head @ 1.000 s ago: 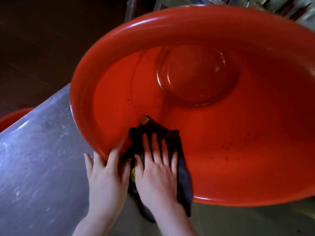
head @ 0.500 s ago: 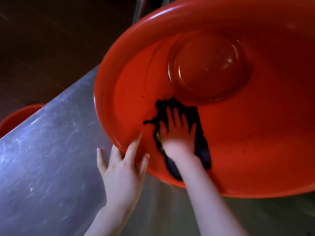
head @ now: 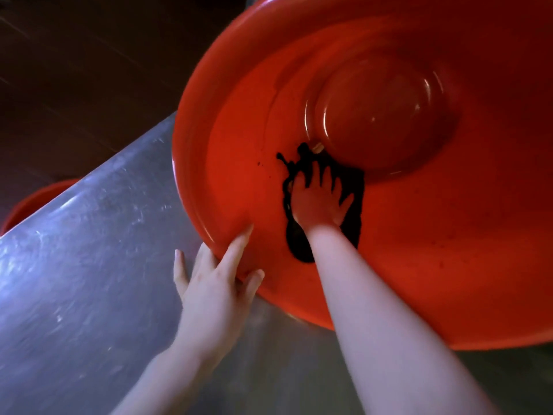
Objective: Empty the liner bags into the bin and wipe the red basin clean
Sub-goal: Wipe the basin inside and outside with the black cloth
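Fingers (head: 313, 175) of right hand (head: 320, 203) flat on cloth (head: 355, 202), slid deeper into red basin (head: 239, 130) | left hand (head: 215, 292) straight-fingered on rim

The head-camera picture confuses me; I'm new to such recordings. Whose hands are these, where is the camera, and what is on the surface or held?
There is no machine: a person wears a wide-angle camera on the head, looking down at their own bare hands. A large round red plastic basin rests on a scratched grey metal counter. The left hand steadies its near rim with straight fingers. The right hand presses a dark crumpled cloth flat against the basin's inside.
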